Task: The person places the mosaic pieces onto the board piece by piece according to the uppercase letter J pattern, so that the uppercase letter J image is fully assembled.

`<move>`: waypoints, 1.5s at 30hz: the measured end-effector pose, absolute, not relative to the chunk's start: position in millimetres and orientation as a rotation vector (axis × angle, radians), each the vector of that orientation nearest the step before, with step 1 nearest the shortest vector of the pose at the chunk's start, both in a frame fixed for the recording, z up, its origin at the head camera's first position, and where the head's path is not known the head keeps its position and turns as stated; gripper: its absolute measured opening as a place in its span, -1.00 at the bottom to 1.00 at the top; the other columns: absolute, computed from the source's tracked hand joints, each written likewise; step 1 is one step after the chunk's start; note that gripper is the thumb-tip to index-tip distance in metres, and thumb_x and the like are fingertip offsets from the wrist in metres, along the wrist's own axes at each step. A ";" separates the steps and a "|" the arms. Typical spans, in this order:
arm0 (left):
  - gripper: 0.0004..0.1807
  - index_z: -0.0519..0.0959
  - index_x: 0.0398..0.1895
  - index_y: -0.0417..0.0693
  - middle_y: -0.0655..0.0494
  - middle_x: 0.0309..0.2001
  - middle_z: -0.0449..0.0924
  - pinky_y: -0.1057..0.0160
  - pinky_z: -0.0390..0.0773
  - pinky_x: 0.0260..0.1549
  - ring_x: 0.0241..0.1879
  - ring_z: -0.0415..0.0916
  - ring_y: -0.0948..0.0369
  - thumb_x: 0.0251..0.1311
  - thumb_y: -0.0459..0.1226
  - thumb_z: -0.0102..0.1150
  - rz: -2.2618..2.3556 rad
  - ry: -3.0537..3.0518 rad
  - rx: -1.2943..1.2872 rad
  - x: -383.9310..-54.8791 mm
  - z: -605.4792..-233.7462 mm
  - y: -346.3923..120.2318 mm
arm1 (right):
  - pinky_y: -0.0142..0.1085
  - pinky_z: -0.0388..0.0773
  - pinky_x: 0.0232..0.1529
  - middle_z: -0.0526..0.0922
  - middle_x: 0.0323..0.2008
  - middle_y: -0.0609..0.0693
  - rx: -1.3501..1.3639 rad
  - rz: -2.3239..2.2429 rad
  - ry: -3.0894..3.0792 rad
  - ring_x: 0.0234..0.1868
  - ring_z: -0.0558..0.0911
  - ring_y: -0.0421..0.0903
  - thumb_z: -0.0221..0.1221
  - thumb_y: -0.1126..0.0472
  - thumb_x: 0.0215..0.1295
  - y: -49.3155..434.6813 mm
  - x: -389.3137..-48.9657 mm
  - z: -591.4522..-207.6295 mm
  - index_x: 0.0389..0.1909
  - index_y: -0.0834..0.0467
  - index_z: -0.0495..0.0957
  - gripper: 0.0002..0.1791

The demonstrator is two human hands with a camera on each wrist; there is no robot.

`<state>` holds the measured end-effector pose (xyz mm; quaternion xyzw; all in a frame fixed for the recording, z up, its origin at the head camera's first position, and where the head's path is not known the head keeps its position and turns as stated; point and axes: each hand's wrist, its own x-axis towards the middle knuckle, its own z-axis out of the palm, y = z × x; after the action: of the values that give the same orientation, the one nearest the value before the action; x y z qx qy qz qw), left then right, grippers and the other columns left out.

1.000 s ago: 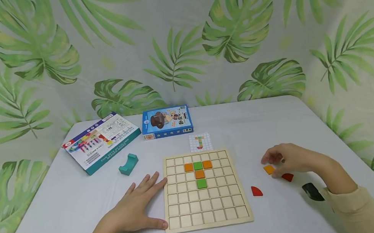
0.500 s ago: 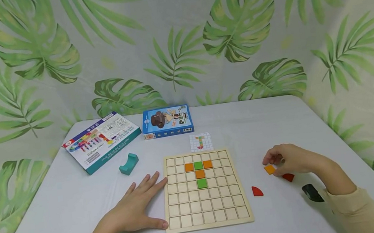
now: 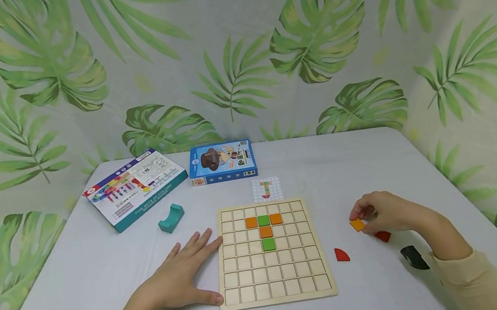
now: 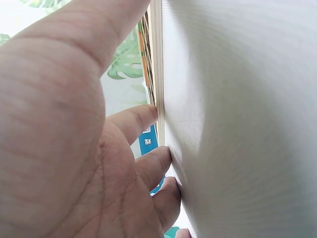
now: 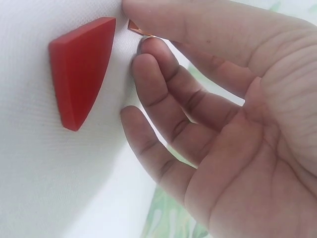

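My left hand [image 3: 177, 280] lies spread on the table, with its thumb and index fingertip at the left edge of a wooden grid board [image 3: 244, 278]. Orange and green square tiles form a T-like shape on the board, among them a green tile [image 3: 268, 244] at its lower end. Right of the board, my right hand [image 3: 390, 212] pinches an orange square tile [image 3: 357, 224] between thumb and fingers, low over the table. Under that hand lies a red quarter-circle piece [image 5: 84, 74], partly covered in the head view. Another red quarter-circle piece [image 3: 341, 255] sits nearer the board.
Behind the board lies a small pattern card [image 3: 267, 189]. A blue game box [image 3: 222, 163] and a white-and-teal box [image 3: 137, 190] stand at the back left. In front of them rests a teal curved block [image 3: 171, 219]. A leaf-patterned cloth hangs behind.
The orange tile has shifted very slightly between the right hand's fingers. My left hand, the board and its tiles have stayed in place.
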<state>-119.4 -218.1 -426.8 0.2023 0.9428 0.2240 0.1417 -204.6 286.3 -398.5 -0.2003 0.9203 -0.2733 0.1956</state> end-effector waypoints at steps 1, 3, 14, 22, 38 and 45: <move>0.34 0.16 0.74 0.26 0.00 0.78 -0.05 -0.57 -0.16 0.58 0.75 -0.16 -0.23 -0.13 0.43 0.54 0.645 2.720 0.583 -119.4 -426.8 -218.1 | -0.43 0.65 -0.16 0.69 -0.20 -0.07 -0.556 -0.766 2.580 -0.12 0.59 -0.09 0.49 0.34 0.19 286.3 -204.7 -398.9 -0.11 0.13 0.71 -0.74; 0.34 0.16 0.74 0.26 0.00 0.78 -0.05 -0.57 -0.15 0.58 0.75 -0.16 -0.23 -0.13 0.43 0.54 0.645 2.719 0.582 -119.3 -426.7 -218.1 | -0.42 0.65 -0.17 0.70 -0.20 -0.07 -0.545 -0.764 2.586 -0.12 0.60 -0.09 0.49 0.34 0.19 286.6 -204.7 -399.7 -0.11 0.13 0.71 -0.74; 0.34 0.17 0.74 0.26 0.01 0.78 -0.05 -0.57 -0.15 0.58 0.75 -0.16 -0.24 -0.13 0.42 0.56 0.647 2.715 0.571 -118.3 -426.8 -217.3 | -0.41 0.65 -0.13 0.74 -0.15 -0.08 -0.538 -0.732 2.637 -0.09 0.64 -0.10 0.51 0.29 0.21 285.1 -203.3 -402.0 -0.10 0.13 0.73 -0.74; 0.34 0.16 0.74 0.29 0.03 0.78 -0.06 -0.55 -0.16 0.59 0.76 -0.17 -0.22 -0.14 0.44 0.55 0.646 2.716 0.573 -119.1 -428.2 -217.5 | -0.33 0.68 -0.05 0.75 -0.12 -0.09 -0.602 -0.728 2.670 -0.06 0.66 -0.10 0.51 0.24 0.22 282.2 -203.0 -402.1 -0.09 0.13 0.72 -0.74; 0.34 0.16 0.74 0.26 0.02 0.78 -0.07 -0.55 -0.18 0.60 0.76 -0.18 -0.22 -0.13 0.41 0.57 0.655 2.708 0.564 -118.9 -426.1 -216.7 | -0.24 0.72 0.11 0.76 -0.13 -0.22 -0.690 -0.698 2.715 -0.03 0.69 -0.15 0.53 0.13 0.26 265.4 -207.8 -396.8 -0.07 0.02 0.74 -0.74; 0.34 0.16 0.74 0.26 0.01 0.78 -0.06 -0.55 -0.18 0.59 0.76 -0.18 -0.22 -0.13 0.41 0.57 0.654 2.710 0.564 -118.4 -425.3 -216.7 | -0.13 0.73 0.15 0.74 -0.16 -0.26 -0.768 -0.705 2.721 -0.06 0.69 -0.18 0.52 0.11 0.28 256.9 -208.4 -392.4 -0.11 -0.04 0.77 -0.79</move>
<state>-118.4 -216.7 -425.3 0.1960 0.9423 0.2274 0.1483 -208.4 256.9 -392.4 -0.2620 0.9277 -0.2405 0.1135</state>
